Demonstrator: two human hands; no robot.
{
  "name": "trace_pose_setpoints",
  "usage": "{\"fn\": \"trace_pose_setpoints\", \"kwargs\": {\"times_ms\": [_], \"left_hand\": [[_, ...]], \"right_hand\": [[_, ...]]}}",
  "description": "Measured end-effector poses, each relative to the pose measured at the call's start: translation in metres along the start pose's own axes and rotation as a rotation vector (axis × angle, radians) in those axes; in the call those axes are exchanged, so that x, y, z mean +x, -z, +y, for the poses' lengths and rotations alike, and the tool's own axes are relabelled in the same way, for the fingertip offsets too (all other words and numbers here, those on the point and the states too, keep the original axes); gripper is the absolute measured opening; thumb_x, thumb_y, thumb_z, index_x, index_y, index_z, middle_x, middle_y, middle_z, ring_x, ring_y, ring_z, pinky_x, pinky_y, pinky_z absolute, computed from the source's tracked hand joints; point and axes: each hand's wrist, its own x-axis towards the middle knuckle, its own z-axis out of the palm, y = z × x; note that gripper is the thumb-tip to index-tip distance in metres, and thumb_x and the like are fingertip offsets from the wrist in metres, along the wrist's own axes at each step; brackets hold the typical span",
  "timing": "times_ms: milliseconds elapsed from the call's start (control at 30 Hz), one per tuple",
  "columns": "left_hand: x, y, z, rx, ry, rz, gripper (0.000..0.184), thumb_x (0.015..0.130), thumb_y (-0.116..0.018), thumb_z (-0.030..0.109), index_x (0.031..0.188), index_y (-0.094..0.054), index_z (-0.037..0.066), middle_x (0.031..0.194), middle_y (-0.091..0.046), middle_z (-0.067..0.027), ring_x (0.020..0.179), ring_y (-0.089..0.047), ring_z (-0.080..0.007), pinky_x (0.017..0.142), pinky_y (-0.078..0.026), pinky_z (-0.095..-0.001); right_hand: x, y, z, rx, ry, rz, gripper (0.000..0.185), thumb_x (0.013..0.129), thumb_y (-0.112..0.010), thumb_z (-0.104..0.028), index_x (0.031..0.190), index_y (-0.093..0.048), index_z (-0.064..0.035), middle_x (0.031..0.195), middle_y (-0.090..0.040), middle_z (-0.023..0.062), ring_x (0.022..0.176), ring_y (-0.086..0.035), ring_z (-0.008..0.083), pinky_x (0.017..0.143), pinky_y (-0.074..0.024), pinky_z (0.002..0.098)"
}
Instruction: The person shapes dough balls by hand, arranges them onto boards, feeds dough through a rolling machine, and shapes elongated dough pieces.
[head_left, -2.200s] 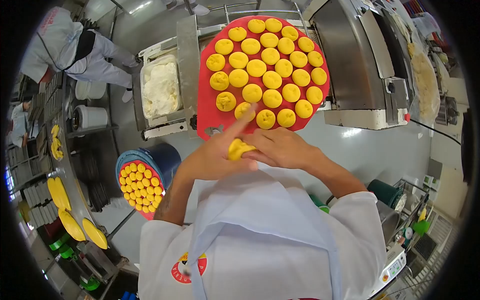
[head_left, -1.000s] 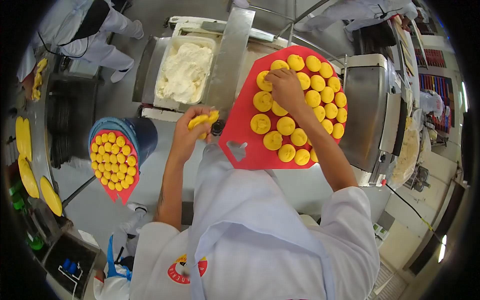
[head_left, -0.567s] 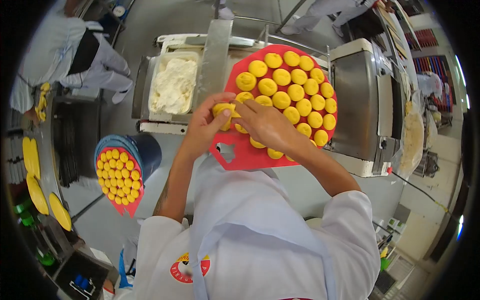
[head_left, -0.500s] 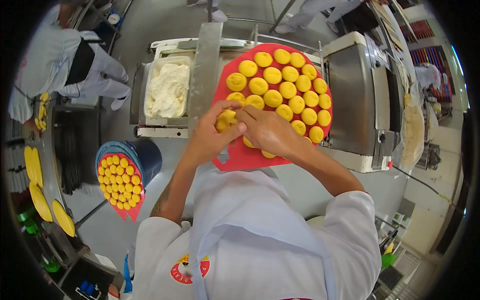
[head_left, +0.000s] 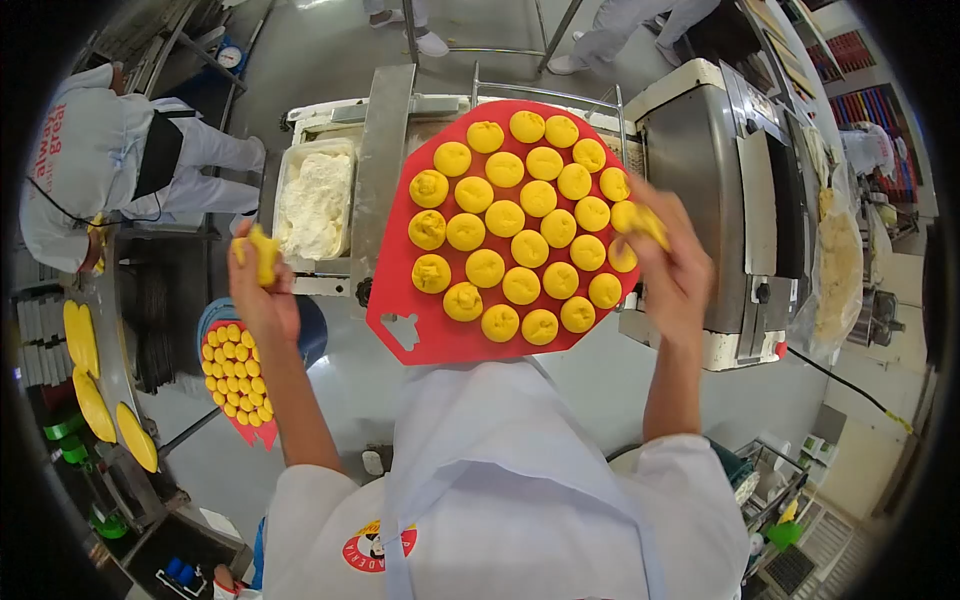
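My left hand [head_left: 270, 305] is raised left of the red board, its fingers closed around a torn piece of yellow dough [head_left: 263, 254]. Over the board's right edge, my right hand [head_left: 678, 262] is somewhat blurred and grips another piece of yellow dough [head_left: 650, 226]. Between the hands lies the red board [head_left: 395, 270], bearing several rows of round yellow dough pieces [head_left: 529, 249]. Some rounds on its left side have rough, uneven tops. A cut-out handle shows at the board's near left corner.
A white tub of pale, crumbly filling [head_left: 315, 205] stands left of a metal bar [head_left: 383, 165]. Lower left, a second red board with dough rounds [head_left: 237, 375] rests on a blue bin [head_left: 312, 330]. A steel machine [head_left: 690, 180] is at right. A co-worker [head_left: 120, 160] stands at left.
My hands were together over the board's left side, pinching dough. They have moved far apart, left and right, each with a piece. The board appears slightly shifted left in view.
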Motion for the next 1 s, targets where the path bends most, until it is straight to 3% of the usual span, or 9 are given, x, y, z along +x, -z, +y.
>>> {"fn": "trace_pose_setpoints", "kwargs": {"times_ms": [33, 133, 200, 333, 467, 667, 767, 967, 1000], "left_hand": [[-0.006, -0.01, -0.008, -0.089, 0.065, -0.015, 0.019, 0.1, -0.059, 0.022, 0.11, -0.058, 0.005, 0.108, -0.063, -0.0083, 0.077, -0.058, -0.0123, 0.062, -0.048, -0.0223], [-0.007, -0.031, -0.034, -0.244, 0.211, -0.106, 0.017, 0.098, -0.058, 0.021, 0.104, -0.058, 0.005, 0.115, -0.064, -0.0126, 0.077, -0.058, -0.015, 0.061, -0.049, -0.0242], [-0.007, -0.037, -0.051, -0.185, 0.257, -0.226, 0.02, 0.096, -0.058, 0.023, 0.102, -0.058, 0.004, 0.115, -0.065, -0.0155, 0.077, -0.059, -0.0172, 0.058, -0.049, -0.0263], [-0.002, -0.024, -0.064, -0.041, 0.496, -0.394, 0.017, 0.095, -0.058, 0.019, 0.101, -0.057, 0.003, 0.11, -0.064, -0.0164, 0.076, -0.058, -0.0164, 0.059, -0.053, -0.0292], [0.005, -0.009, -0.067, 0.009, 0.528, -0.407, 0.012, 0.095, -0.057, 0.012, 0.101, -0.059, 0.001, 0.107, -0.065, -0.0145, 0.07, -0.059, -0.0141, 0.059, -0.054, -0.0291], [0.017, 0.004, -0.058, 0.074, 0.49, -0.448, 0.013, 0.097, -0.058, 0.013, 0.104, -0.059, 0.001, 0.108, -0.064, -0.0122, 0.07, -0.058, -0.0121, 0.061, -0.053, -0.0259], [0.015, 0.0, -0.058, 0.083, 0.476, -0.416, 0.015, 0.1, -0.058, 0.016, 0.106, -0.059, 0.002, 0.108, -0.063, -0.0109, 0.07, -0.059, -0.0116, 0.061, -0.052, -0.0252], [0.001, -0.032, -0.052, 0.132, 0.392, -0.47, 0.028, 0.103, -0.055, 0.02, 0.124, -0.057, 0.002, 0.101, -0.06, -0.0062, 0.084, -0.06, -0.0128, 0.063, -0.054, -0.0278], [-0.005, -0.046, -0.045, 0.104, 0.363, -0.464, 0.031, 0.103, -0.055, 0.02, 0.129, -0.055, 0.003, 0.102, -0.059, -0.0055, 0.086, -0.061, -0.0136, 0.063, -0.055, -0.028]], "right_hand": [[0.025, -0.016, 0.007, -0.194, 0.017, -0.036, 0.038, 0.103, -0.051, -0.019, 0.135, -0.058, 0.0002, 0.107, -0.054, 0.0096, 0.084, -0.056, 0.0164, 0.075, -0.0492, 0.027], [0.09, -0.054, 0.069, -0.12, -0.094, -0.226, 0.043, 0.103, -0.052, -0.022, 0.141, -0.053, -0.0009, 0.105, -0.055, 0.0118, 0.088, -0.058, 0.0224, 0.082, -0.0482, 0.0327], [0.13, -0.072, 0.113, -0.491, -0.029, -0.295, 0.039, 0.097, -0.06, -0.017, 0.134, -0.057, -0.0017, 0.093, -0.061, 0.0159, 0.084, -0.062, 0.0284, 0.077, -0.0493, 0.0372], [0.165, -0.097, 0.149, -0.558, -0.24, -0.266, 0.027, 0.083, -0.074, -0.008, 0.108, -0.068, 0.0008, 0.084, -0.067, 0.017, 0.077, -0.066, 0.0341, 0.072, -0.051, 0.0414], [0.175, -0.109, 0.175, -0.627, -0.047, -0.375, 0.014, 0.084, -0.072, -0.009, 0.093, -0.072, 0.0016, 0.089, -0.069, 0.0162, 0.084, -0.066, 0.034, 0.078, -0.0529, 0.0408], [0.147, -0.129, 0.189, -0.801, 0.078, -0.091, 0.014, 0.084, -0.072, -0.012, 0.094, -0.074, -0.0027, 0.094, -0.07, 0.0114, 0.09, -0.065, 0.0309, 0.079, -0.0505, 0.0424], [0.14, -0.128, 0.19, -0.923, 0.287, -0.127, 0.012, 0.084, -0.071, -0.013, 0.093, -0.075, -0.0061, 0.095, -0.07, 0.0077, 0.09, -0.065, 0.0273, 0.079, -0.0474, 0.0422], [0.153, -0.121, 0.199, -1.094, 0.172, -0.261, 0.017, 0.087, -0.071, -0.018, 0.099, -0.075, -0.0077, 0.1, -0.07, 0.0067, 0.095, -0.064, 0.0241, 0.081, -0.0472, 0.0409], [0.151, -0.117, 0.193, -0.872, 0.118, -0.207, 0.019, 0.087, -0.071, -0.019, 0.102, -0.075, -0.0072, 0.101, -0.07, 0.0079, 0.096, -0.064, 0.0249, 0.083, -0.048, 0.0409]]}}
